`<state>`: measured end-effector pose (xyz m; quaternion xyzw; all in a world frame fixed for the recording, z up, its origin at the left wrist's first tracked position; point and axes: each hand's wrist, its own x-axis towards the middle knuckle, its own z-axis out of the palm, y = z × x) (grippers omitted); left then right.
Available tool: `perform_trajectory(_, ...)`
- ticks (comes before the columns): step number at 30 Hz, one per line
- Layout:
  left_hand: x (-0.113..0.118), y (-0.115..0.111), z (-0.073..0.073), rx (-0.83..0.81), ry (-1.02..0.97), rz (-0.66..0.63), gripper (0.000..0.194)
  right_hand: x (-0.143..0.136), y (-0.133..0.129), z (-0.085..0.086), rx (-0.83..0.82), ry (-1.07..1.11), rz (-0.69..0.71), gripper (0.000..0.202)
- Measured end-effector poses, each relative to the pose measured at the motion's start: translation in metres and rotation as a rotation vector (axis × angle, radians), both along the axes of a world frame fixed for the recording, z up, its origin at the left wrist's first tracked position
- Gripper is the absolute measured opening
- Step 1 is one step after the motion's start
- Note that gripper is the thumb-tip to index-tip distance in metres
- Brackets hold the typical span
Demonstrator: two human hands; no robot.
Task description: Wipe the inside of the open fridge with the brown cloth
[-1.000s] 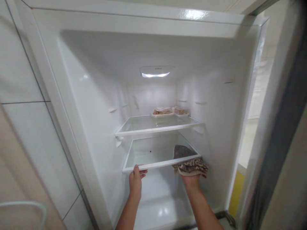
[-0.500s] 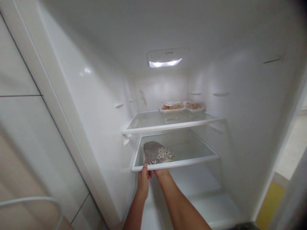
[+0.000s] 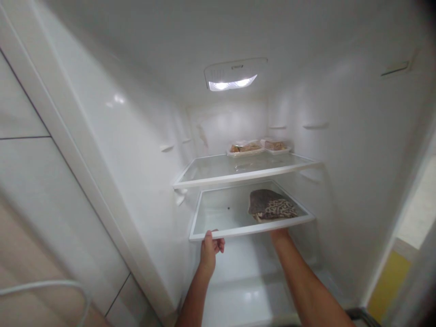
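Pinching the front rim of the lower shelf [image 3: 245,230] near its left corner, the left hand [image 3: 210,250] has its thumb against the edge and its fingers curled below. From the head view, the right hand [image 3: 279,235] reaches under that shelf's right half, mostly hidden, so its grip cannot be told. Above it the cloth [image 3: 272,205] shows through the glass, against the underside. Two food packs [image 3: 245,148] sit at the back of the upper shelf [image 3: 218,171], beneath the lit lamp [image 3: 233,84].
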<state>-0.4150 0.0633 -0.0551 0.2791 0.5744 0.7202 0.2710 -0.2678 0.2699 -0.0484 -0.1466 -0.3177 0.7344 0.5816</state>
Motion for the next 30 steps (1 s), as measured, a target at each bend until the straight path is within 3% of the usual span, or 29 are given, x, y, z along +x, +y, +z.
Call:
perform_trajectory(3, 0.001, 0.002, 0.0, 0.011, 0.011, 0.008, 0.061, 0.024, 0.009, -0.008, -0.113, 0.144, 0.05, 0.061)
perform_trajectory(8, 0.003, 0.006, -0.001, 0.037, 0.014, -0.011, 0.062, 0.018, -0.001, -0.004, -0.246, 0.304, 0.055, 0.053)
perform_trajectory(13, 0.0, 0.008, -0.006, 0.06, 0.006, -0.025, 0.059, -0.001, -0.042, 0.002, -0.266, 0.283, 0.115, 0.041)
perform_trajectory(18, -0.002, 0.009, -0.008, 0.054, -0.023, -0.015, 0.06, -0.014, -0.097, 0.007, -0.281, 0.275, 0.299, 0.036)
perform_trajectory(21, -0.003, 0.007, -0.005, 0.036, -0.034, -0.012, 0.06, -0.015, -0.114, 0.01, -0.296, 0.291, 0.384, 0.032)
perform_trajectory(25, -0.004, 0.005, -0.003, 0.025, -0.038, -0.009, 0.058, 0.001, -0.112, 0.007, -0.311, 0.297, 0.435, 0.03)
perform_trajectory(30, -0.001, 0.004, -0.001, 0.038, -0.03, -0.009, 0.058, 0.031, -0.088, -0.002, -0.33, 0.345, 0.34, 0.026)
